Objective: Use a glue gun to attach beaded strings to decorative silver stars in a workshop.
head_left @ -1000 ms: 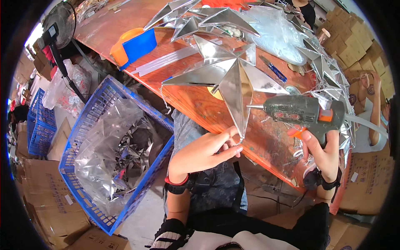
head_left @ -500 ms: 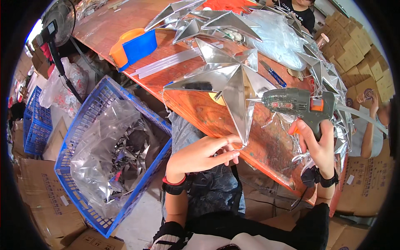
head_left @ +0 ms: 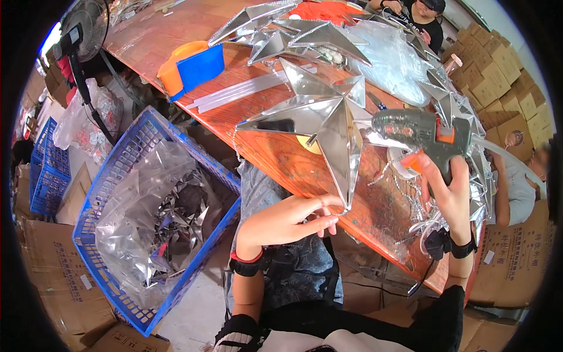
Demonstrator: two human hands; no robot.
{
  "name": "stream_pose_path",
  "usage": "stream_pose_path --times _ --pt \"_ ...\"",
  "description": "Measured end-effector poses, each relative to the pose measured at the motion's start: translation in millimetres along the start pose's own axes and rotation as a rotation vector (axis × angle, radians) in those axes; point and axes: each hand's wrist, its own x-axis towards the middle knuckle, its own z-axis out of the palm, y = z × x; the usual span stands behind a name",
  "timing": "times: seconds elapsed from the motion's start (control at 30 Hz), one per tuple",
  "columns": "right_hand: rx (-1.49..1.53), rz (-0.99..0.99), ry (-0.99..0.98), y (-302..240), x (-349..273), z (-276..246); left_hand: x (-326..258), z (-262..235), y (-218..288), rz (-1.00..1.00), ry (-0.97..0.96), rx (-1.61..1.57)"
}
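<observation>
A shiny silver five-pointed star [head_left: 340, 135] stands tilted at the table's near edge. My left hand [head_left: 287, 220] pinches its lowest tip between thumb and fingers, with a thin silver bead string [head_left: 345, 211] at that tip. More of such string [head_left: 236, 144] dangles from the star's left point. My right hand [head_left: 448, 190] is wrapped round the handle of a dark green glue gun [head_left: 404, 128] with an orange trigger [head_left: 413, 161]. A clear glue stick [head_left: 498, 149] sticks out of its back. The gun's nozzle points left, by the star's right edge; whether it touches cannot be made out.
Clear glue sticks [head_left: 234, 94], an orange-and-blue holder [head_left: 199, 66], a knife [head_left: 376, 101] and more silver stars [head_left: 316, 34] lie on the wooden table [head_left: 281, 161]. At left stands a blue crate [head_left: 88, 234] with bagged silver pieces. Two people sit across and at right.
The glue gun has moved a little up and right along the star's edge. The star and my left hand sit slightly farther right in view, the pinch unchanged.
</observation>
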Motion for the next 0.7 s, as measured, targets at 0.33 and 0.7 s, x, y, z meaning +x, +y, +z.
stream_pose_path --times 0.33,0.7 --pt "-0.203 -0.186 0.091 21 37 11 0 -1 -4 0.015 0.011 -0.052" --pt "-0.119 -0.063 0.044 5 34 13 -1 -2 -7 0.024 0.000 -0.065"
